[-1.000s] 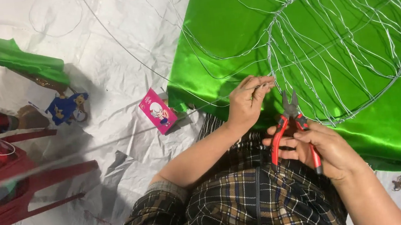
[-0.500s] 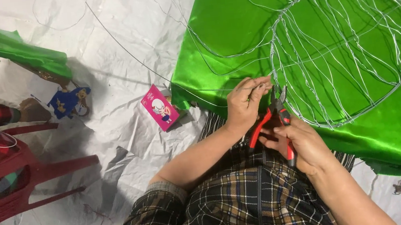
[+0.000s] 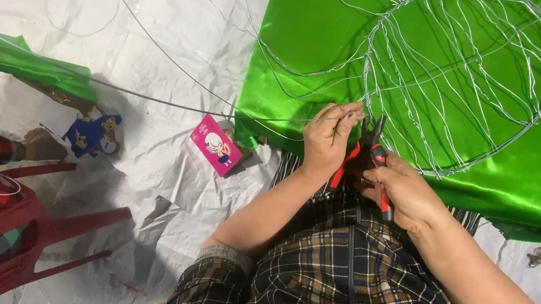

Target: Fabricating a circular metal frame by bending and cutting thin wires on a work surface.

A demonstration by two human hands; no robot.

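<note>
A round wire frame [image 3: 470, 71] of thin silver wire lies on shiny green cloth [image 3: 311, 27]. My left hand [image 3: 326, 141] pinches a wire at the frame's left edge between thumb and fingers. My right hand [image 3: 405, 188] grips red-and-black pliers [image 3: 371, 155], whose jaws point up at the same spot on the frame, just right of my left fingertips. A long single wire [image 3: 165, 103] runs from there to the left across the white sheet.
A white crumpled sheet [image 3: 175, 202] covers the floor. A small pink box [image 3: 216, 144] lies left of my left hand. A blue toy figure [image 3: 91, 134], a dark red plastic chair [image 3: 31, 231] and folded green cloth [image 3: 6, 62] sit at the left.
My right hand has brought the pliers leftward and up to the frame's edge beside my left fingers. My left hand stayed on the wire.
</note>
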